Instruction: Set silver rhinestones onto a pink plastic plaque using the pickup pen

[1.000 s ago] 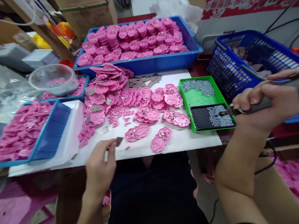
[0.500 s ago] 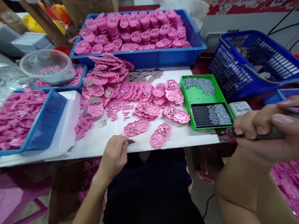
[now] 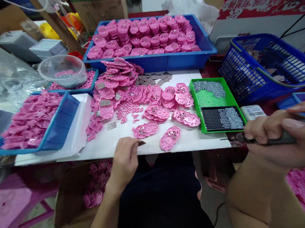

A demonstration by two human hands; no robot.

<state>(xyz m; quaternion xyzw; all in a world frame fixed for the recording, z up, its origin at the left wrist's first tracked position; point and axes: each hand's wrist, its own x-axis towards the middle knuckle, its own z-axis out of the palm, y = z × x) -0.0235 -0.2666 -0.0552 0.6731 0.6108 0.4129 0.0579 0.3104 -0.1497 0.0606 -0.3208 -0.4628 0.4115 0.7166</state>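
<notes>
From the head camera, the left hand pinches a small dark chip at the near edge of the white board, just beside two pink plastic shells; it should sit flat before any fastening. The right hand is fisted around an electric screwdriver, held level with its tip just below the green screw tray.

Lighting was bright, even and diffuse from overhead; shadows were soft and short. Mild glare sat on the white tabletop and the clear plastic at left. Wide-angle lens bowed the edges. Right hand was oversized, soft. Centre stayed sharp; pinks were saturated.
</notes>
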